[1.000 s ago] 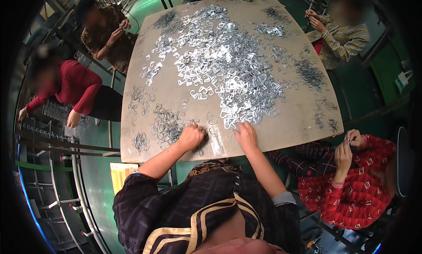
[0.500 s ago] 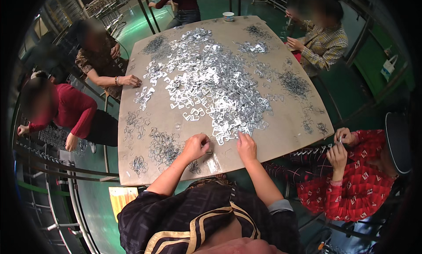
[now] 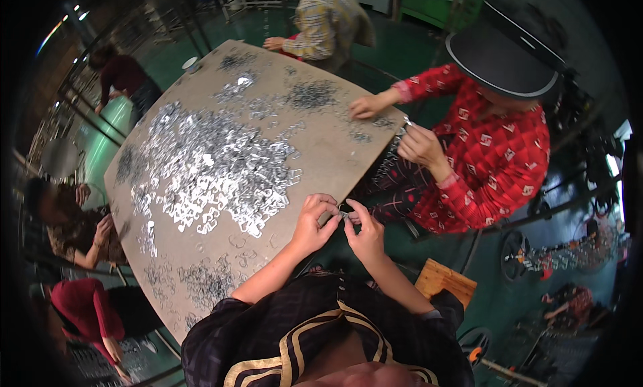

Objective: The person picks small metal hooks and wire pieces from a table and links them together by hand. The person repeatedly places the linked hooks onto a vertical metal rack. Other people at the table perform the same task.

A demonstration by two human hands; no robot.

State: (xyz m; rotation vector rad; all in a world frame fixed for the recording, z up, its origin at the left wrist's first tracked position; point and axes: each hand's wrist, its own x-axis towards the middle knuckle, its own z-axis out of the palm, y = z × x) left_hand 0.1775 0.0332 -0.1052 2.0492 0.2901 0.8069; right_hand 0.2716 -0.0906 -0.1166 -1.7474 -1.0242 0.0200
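Note:
My left hand (image 3: 315, 224) and my right hand (image 3: 366, 234) meet just past the near right edge of the table. Their fingers pinch a small metal clip (image 3: 343, 214) between them; its exact shape is partly hidden by the fingertips. To the left, a broad heap of flat, shiny metal clips (image 3: 214, 166) covers the middle of the table (image 3: 321, 146). Thinner wire pieces (image 3: 207, 283) lie in a loose pile near my left forearm.
Close on my right sits a co-worker in a red patterned top (image 3: 495, 152), one hand on the table. Other people work around the far and left sides. A white cup (image 3: 191, 65) stands at the far corner. Beside my right elbow is a wooden stool (image 3: 445, 283).
The view has swung to the right. My hands have left the table near the heap and come together on a small metal clip. The red-topped co-worker's hand now reaches onto the table.

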